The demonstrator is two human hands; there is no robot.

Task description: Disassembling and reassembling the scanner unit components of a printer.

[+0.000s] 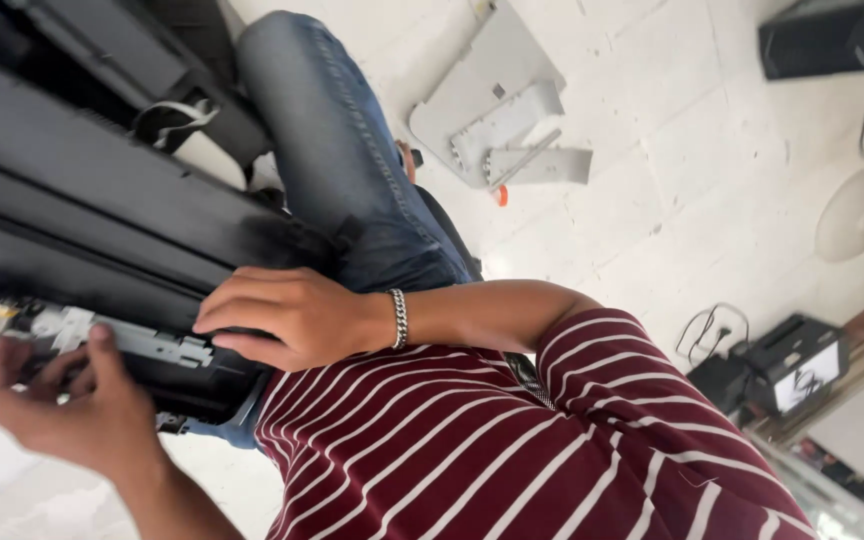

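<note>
The left hand (57,400), at the lower left, pinches a grey metal bracket (117,338) on the near edge of the black printer (82,200). The printer rests across the person's lap, its long axis running from upper left to lower right. The right hand (287,315) lies flat on the housing, fingers pressed together, pointing left. Grey plastic panels (497,110) lie on the floor.

Printer body (82,210) across the lap, both hands at its near edge; detached panels (497,120) lying on the floor (712,150) beyond the knee
</note>
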